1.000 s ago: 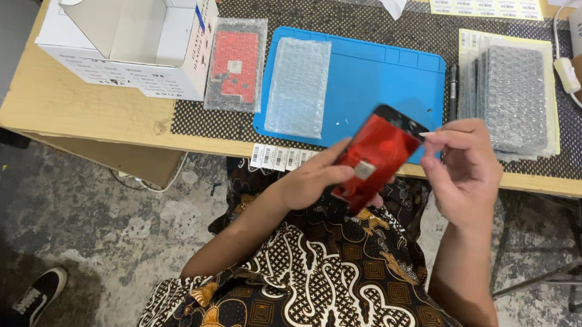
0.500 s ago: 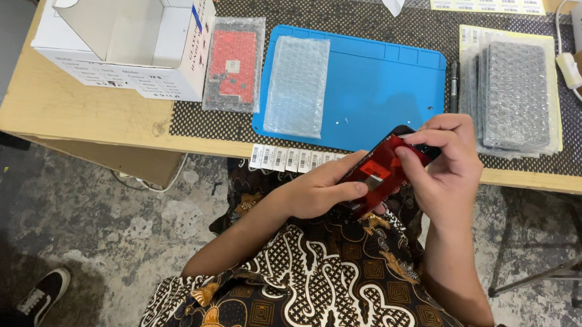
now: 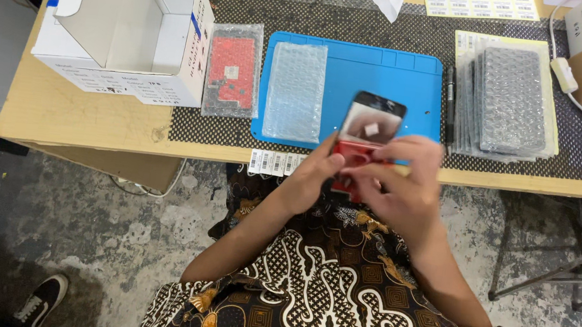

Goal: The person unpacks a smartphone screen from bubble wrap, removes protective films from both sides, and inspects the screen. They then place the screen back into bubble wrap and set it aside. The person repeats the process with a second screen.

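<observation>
Both hands meet at the table's near edge, gripping a phone screen panel (image 3: 367, 132). The left hand (image 3: 311, 177) pinches its lower left edge; the right hand (image 3: 401, 191) curls closed over its red lower part. It looks thin, light and fragile, best held by the edges, above the blue mat (image 3: 360, 69).

Batik-style garment (image 3: 334, 300), dark brown/black ground with cream swirling bands, dotted and checked patches, orange-brown flower motifs. Short sleeves, both forearms bare. Left hand (image 3: 311, 180) and right hand (image 3: 405, 191) bare: no gloves, rings or watch visible. Dark sneaker (image 3: 38, 300) with white sole, lower left of garment.
</observation>
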